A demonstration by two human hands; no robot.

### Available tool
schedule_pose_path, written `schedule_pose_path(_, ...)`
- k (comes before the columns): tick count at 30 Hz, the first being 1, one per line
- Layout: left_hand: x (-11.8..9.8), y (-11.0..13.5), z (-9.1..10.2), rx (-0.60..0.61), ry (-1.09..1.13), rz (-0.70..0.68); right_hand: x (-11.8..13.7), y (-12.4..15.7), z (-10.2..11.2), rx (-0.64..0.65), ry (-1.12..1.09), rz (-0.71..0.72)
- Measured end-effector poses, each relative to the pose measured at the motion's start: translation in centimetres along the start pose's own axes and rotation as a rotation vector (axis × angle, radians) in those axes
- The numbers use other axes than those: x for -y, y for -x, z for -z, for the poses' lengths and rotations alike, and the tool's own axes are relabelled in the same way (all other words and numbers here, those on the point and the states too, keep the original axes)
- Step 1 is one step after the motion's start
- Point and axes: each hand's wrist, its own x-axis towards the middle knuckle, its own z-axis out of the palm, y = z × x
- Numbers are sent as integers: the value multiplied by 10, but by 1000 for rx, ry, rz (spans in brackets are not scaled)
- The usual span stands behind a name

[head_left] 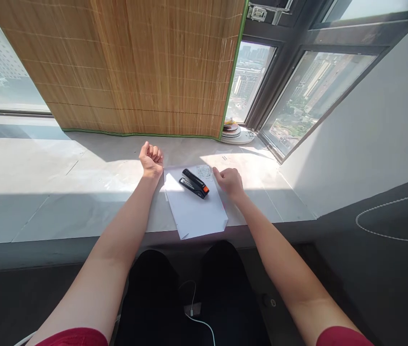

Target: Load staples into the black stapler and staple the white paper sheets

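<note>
A black stapler (194, 183) with an orange end lies on a stack of white paper (197, 211) at the front edge of a pale stone windowsill (63, 192). My left hand (151, 159) is a raised fist just left of the paper's far corner, with nothing visible in it. My right hand (228, 181) rests curled at the paper's right edge, fingers bent toward the sheet near the stapler. Whether it pinches the paper I cannot tell.
A bamboo blind (135, 67) hangs behind the sill. A stack of plates (233, 132) sits in the window corner at the right. A white wall (370, 134) rises on the right. A white cable (197, 317) lies on the floor between my legs.
</note>
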Motion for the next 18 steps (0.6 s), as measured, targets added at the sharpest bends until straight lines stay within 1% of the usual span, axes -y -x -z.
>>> schedule_pose_path(1, 0, 0, 0, -3, -6, 3, -15, -3, 5, 17, 114, -48)
schedule_pose_path(2, 0, 0, 0, -2, -13, 8, -27, -5, 9, 34, 210, -66)
schedule_pose_path(4, 1, 0, 0, 8, -15, 13, -45, -7, 10, 65, 339, -58)
schedule_pose_path(6, 1, 0, 0, 18, 6, 10, -51, -6, 8, 74, 367, -45)
schedule_pose_path(7, 1, 0, 0, 20, 20, 7, -51, -5, 7, 66, 343, -47)
schedule_pose_path(8, 1, 0, 0, 18, 31, 6, -48, -4, 6, 47, 290, -48)
schedule_pose_path(10, 1, 0, -1, 1, 34, 11, -36, 1, 6, -17, 94, -25)
schedule_pose_path(12, 2, 1, -2, -24, 20, 25, -18, 8, 4, -51, -172, 65)
schedule_pose_path(14, 2, 1, -3, -31, 7, 37, 5, 16, -2, -6, -375, 207)
schedule_pose_path(15, 2, 1, -3, -24, 7, 42, 18, 19, -7, 40, -420, 276)
schedule_pose_path(17, 2, 1, -3, -6, 17, 46, 38, 24, -19, 117, -427, 342)
schedule_pose_path(18, 1, 1, -3, -1, 21, 47, 45, 26, -25, 142, -407, 334)
